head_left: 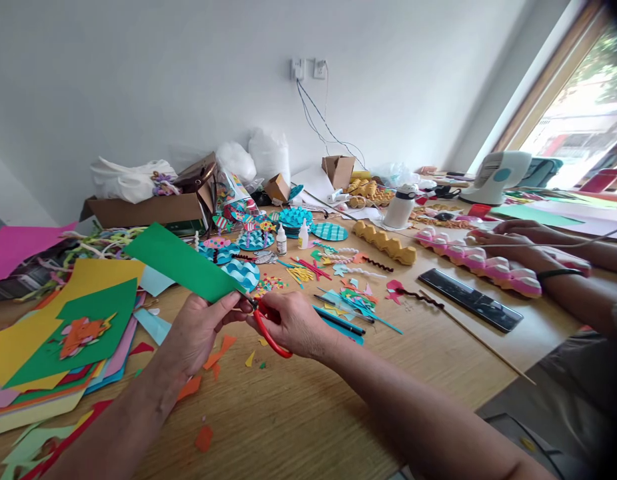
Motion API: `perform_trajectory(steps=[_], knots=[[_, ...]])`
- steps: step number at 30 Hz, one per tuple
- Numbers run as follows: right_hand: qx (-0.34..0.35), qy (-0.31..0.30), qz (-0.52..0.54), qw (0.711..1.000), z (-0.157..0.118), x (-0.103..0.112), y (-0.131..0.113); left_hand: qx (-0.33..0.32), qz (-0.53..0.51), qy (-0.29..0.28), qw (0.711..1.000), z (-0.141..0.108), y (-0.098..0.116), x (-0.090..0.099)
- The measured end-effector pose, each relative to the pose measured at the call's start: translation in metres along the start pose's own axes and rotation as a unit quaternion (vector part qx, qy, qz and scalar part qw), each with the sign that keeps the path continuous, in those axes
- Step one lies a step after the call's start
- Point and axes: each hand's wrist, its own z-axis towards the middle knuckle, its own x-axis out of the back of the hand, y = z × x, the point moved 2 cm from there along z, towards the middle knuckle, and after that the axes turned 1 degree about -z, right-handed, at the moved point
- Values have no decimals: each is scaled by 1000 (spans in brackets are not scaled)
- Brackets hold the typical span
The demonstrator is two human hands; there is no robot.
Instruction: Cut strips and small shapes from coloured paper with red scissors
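Observation:
My left hand (pixel 202 327) pinches the near right end of a strip of green paper (pixel 183 263), which slants up and away to the left. In my right hand (pixel 301 325) is a pair of scissors with red handles (pixel 274 341), my fingers closed in the loops. The scissors' blades meet the paper's right end close to my left fingertips; the blade tips are mostly hidden. Orange and yellow paper scraps lie on the table below my hands. Left of them, an orange paper cutout (pixel 81 335) rests on a green sheet (pixel 106 340) atop stacked coloured paper.
Beyond my hands lie small paper bits, pens (pixel 338 321) and glue bottles (pixel 281 240). A phone (pixel 471 300) and a thin wooden stick (pixel 488 347) are to the right. Another person's hands (pixel 513 243) touch a pink-painted egg-carton strip (pixel 481 263). A cardboard box (pixel 143 213) stands at the back.

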Motion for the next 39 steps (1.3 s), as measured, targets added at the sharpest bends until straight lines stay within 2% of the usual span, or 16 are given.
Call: perform_trajectory(steps=[24, 29, 35, 39], knots=[[-4, 6, -3, 1000, 2, -9, 10, 0, -52, -41, 998, 5, -2, 3], [0, 16, -5, 1000, 3, -10, 12, -5, -114, 8, 993, 9, -2, 8], [-15, 0, -6, 1000, 0, -8, 9, -13, -90, 8, 996, 11, -3, 11], [-19, -8, 7, 1000, -1, -7, 6, -23, -60, -19, 998, 8, -4, 9]])
